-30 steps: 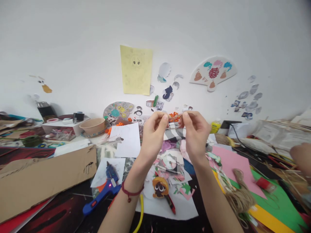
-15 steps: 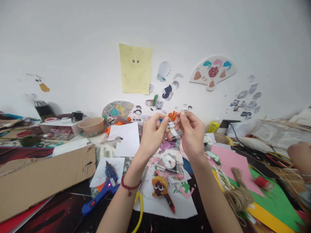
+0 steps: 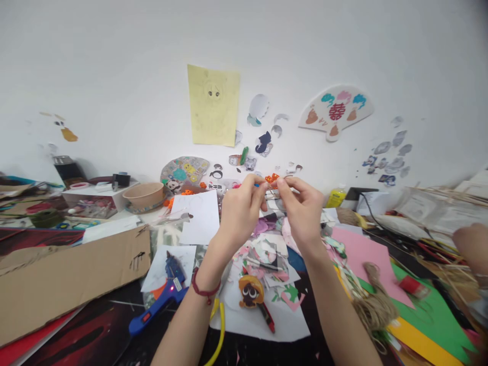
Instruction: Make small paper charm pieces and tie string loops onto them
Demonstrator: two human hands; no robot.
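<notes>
My left hand is raised over the middle of the table, thumb and fingers pinched on a thin tan strand. Facing it, my right hand pinches the same strand, and the fingertips of both hands are close together. The strand is thin and partly hidden by the fingers. Orange pieces show just behind the fingertips. Beneath my hands lie paper scraps and a cartoon figure with a yellow hat.
A blue glue gun with a lit light lies left of my left forearm, near brown cardboard. Right of my arms are twine, pink paper and green paper. Another person's hand is at the far right.
My fingertips have closed in on the strand, and the loop seen between them is less visible. The view has shifted slightly.
</notes>
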